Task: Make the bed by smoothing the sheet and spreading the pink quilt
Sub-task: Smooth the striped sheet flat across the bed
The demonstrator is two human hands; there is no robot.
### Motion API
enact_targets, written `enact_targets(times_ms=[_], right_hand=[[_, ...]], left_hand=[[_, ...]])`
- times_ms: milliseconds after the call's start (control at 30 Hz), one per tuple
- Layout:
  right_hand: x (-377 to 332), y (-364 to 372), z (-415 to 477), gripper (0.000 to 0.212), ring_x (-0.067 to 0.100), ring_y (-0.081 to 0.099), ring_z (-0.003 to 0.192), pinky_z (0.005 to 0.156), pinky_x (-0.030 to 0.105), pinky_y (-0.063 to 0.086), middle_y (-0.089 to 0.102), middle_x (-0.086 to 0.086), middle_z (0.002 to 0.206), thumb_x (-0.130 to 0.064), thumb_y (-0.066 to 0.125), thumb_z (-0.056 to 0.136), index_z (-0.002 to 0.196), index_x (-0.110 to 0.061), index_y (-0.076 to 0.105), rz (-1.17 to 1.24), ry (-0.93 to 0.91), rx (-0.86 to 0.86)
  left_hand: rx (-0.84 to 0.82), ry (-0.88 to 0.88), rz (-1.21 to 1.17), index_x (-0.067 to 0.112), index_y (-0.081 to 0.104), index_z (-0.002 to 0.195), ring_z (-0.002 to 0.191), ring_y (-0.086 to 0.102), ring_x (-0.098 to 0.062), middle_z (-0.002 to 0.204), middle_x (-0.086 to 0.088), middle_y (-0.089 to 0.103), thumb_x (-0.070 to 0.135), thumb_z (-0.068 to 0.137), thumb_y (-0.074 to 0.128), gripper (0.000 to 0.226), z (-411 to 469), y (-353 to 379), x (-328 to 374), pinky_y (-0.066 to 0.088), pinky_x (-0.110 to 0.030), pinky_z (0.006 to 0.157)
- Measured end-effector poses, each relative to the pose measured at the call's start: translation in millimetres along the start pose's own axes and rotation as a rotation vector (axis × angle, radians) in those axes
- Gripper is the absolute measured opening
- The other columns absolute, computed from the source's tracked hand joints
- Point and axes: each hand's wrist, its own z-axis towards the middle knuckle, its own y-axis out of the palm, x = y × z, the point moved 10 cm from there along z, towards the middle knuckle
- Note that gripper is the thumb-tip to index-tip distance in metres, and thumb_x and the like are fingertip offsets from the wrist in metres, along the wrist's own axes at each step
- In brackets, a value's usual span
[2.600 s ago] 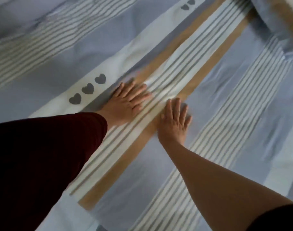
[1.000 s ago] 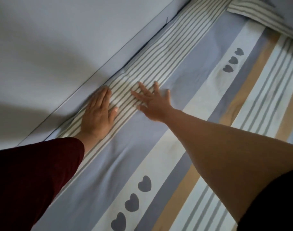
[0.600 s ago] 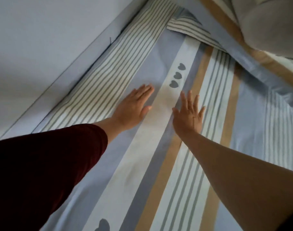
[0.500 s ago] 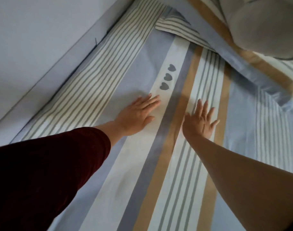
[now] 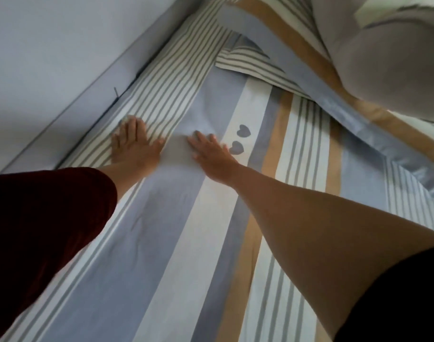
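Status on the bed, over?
Left hand and right hand flat on sheet. Faint creases remain. Pink quilt not in view. Striped pillow ahead.

Matt woven cloth, printed in stripes and hearts, faintly creased: sheet (image 5: pixel 176 243). Smooth pale grey cloth, slight sheen: pillow (image 5: pixel 383 58). Dark red cloth, soft and matt: sleeve (image 5: pixel 38 230). Matt, even: wall (image 5: pixel 50 45).
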Motion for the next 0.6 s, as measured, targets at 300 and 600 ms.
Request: enact_targets(times_ms=[300, 600], right_hand=[[130.0, -24.1, -56.4, 0.056, 0.026, -0.024, 0.145, 0.117, 0.05, -0.014, -0.021, -0.001, 0.16, -0.045, 0.013, 0.103, 0.153, -0.033, -0.008, -0.081, 0.596, 0.213], [-34.2, 43.2, -74.5, 0.063, 0.02, -0.011, 0.149, 0.119, 0.048, -0.004, -0.004, -0.006, 0.162, -0.041, 0.048, 0.096, 0.152, -0.033, 0.02, 0.149, -0.052, -0.028]], left_hand=[[-0.038, 0.433, 0.114, 0.038, 0.006, 0.151, 0.148, -0.009, -0.019, 0.16, 0.009, -0.005, 0.057, 0.097, 0.024, 0.06, 11.4, 18.9, 84.4, -0.007, -0.042, 0.118], [-0.1, -0.052, 0.012, 0.015, 0.0, 0.153, 0.146, -0.013, -0.028, 0.16, -0.006, -0.011, 0.051, 0.098, 0.027, 0.071, -30.3, -9.5, -17.3, -0.007, -0.047, 0.118]])
